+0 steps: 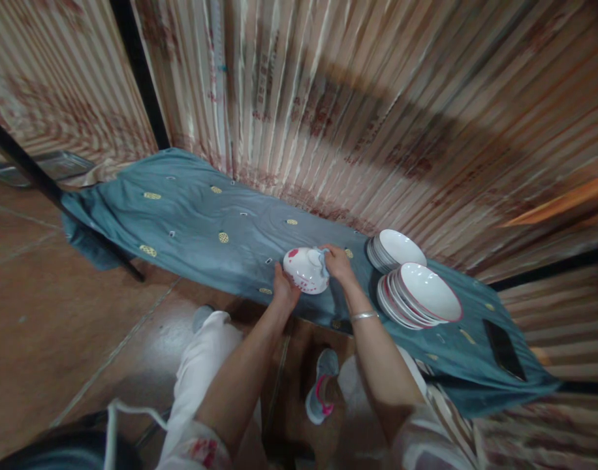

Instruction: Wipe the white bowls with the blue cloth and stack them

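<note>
A white bowl with red flower prints [303,273] is tipped over above the cloth-covered bench, its outer side and foot facing up. My left hand [285,287] grips the bowl by its rim on the near left side. My right hand [337,262] is closed on a light blue cloth [324,262], pressed against the bowl's foot. Right of my hands stands a tilted stack of red-rimmed bowls [429,294]. Behind it is a second stack of white bowls [399,249].
A blue-green cloth with pineapple prints [191,222] covers the long bench. A black phone [504,349] lies at its right end. Dark metal posts [145,78] rise at the corners, and a patterned curtain [299,117] hangs behind. At far left is a metal tray [49,168].
</note>
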`<act>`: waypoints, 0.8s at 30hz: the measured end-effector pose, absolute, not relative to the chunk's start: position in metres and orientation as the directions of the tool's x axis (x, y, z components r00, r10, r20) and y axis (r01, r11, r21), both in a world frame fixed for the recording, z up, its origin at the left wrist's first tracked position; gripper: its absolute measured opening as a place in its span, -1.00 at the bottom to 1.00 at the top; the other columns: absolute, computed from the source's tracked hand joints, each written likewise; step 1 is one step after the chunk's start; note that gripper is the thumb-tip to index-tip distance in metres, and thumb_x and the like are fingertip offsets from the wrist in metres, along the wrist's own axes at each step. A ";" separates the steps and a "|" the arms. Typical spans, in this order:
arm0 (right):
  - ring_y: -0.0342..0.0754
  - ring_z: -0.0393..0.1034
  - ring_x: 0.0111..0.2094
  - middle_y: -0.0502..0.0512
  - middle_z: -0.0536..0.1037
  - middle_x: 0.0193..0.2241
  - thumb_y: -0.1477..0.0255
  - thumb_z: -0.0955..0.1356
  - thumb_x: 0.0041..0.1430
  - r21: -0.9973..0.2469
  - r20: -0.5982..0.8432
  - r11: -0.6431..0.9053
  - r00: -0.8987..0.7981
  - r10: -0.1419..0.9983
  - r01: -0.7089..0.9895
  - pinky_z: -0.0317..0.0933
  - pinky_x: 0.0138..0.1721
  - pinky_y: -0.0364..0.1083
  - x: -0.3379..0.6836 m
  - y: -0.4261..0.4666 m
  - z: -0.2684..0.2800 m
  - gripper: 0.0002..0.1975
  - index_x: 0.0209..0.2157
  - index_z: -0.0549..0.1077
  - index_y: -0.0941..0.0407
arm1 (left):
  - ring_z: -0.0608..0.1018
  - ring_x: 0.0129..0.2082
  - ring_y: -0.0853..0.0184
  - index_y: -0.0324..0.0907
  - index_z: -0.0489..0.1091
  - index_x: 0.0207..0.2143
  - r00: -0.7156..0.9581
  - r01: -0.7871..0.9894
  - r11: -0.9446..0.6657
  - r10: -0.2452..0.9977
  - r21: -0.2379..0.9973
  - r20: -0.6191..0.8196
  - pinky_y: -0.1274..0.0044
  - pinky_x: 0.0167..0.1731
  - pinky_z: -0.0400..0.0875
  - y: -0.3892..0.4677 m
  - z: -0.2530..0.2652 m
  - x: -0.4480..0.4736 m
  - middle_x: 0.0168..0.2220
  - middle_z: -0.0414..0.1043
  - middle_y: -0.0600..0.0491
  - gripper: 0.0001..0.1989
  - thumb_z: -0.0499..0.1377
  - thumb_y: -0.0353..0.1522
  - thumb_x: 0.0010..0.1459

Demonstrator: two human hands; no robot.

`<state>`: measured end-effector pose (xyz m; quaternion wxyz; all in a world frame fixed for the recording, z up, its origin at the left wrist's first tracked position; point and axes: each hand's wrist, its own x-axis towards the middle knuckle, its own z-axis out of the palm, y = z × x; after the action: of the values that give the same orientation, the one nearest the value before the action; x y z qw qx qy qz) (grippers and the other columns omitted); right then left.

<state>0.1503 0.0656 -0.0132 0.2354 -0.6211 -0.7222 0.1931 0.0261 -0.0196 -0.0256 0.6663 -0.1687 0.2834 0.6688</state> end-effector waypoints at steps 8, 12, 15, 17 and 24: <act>0.00 0.54 -0.19 0.12 0.67 -0.23 0.52 0.14 0.08 -0.658 0.140 0.109 -0.021 0.990 0.745 0.38 -0.08 -0.05 0.171 0.041 -0.040 -0.53 -0.11 0.58 0.16 | 0.55 0.08 0.13 -0.29 0.44 0.03 -0.077 -0.985 0.027 0.809 0.168 -0.583 0.31 0.07 0.46 -0.020 -0.023 0.026 -0.03 0.58 -0.16 -0.49 -0.16 -0.16 0.40; 0.02 0.48 0.00 0.22 0.62 -0.04 0.54 0.15 0.11 -0.637 0.259 0.158 0.016 0.966 0.755 0.28 0.10 -0.02 0.165 0.012 -0.048 -0.54 -0.04 0.53 0.17 | 0.57 0.06 0.13 -0.31 0.44 0.05 -0.086 -0.979 0.042 0.797 0.197 -0.598 0.34 0.06 0.47 -0.020 -0.022 0.027 -0.08 0.60 -0.15 -0.48 -0.16 -0.16 0.41; 0.03 0.40 0.12 0.29 0.54 0.06 0.57 0.14 0.15 -0.598 0.313 0.208 -0.013 0.950 0.774 0.21 0.19 0.00 0.156 -0.007 -0.051 -0.52 0.05 0.46 0.21 | 0.59 0.01 0.13 -0.31 0.43 0.07 -0.094 -0.974 0.050 0.797 0.220 -0.596 0.34 0.05 0.47 -0.020 -0.021 0.027 -0.11 0.61 -0.13 -0.47 -0.17 -0.16 0.41; 0.07 0.32 0.20 0.38 0.47 0.13 0.56 0.14 0.18 -0.573 0.317 0.192 -0.001 0.948 0.797 0.16 0.24 0.05 0.149 -0.019 -0.053 -0.50 0.11 0.40 0.28 | 0.60 -0.02 0.16 -0.31 0.42 0.08 -0.108 -0.972 0.043 0.795 0.233 -0.597 0.37 0.03 0.48 -0.020 -0.020 0.027 -0.13 0.61 -0.12 -0.48 -0.16 -0.18 0.41; 0.21 0.14 0.31 0.49 0.28 0.26 0.52 0.16 0.22 -0.513 0.343 0.224 -0.041 0.938 0.829 0.06 0.29 0.24 0.129 -0.051 -0.063 -0.46 0.21 0.31 0.34 | 0.64 -0.26 0.25 -0.31 0.42 0.09 -0.115 -0.976 0.020 0.798 0.218 -0.592 0.45 -0.09 0.52 -0.019 -0.024 0.027 -0.25 0.62 -0.08 -0.51 -0.14 -0.21 0.42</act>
<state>0.1288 -0.0512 -0.0629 0.3145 -0.6169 -0.7162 0.0870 0.0267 -0.0187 -0.0241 0.6483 -0.1484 0.2997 0.6840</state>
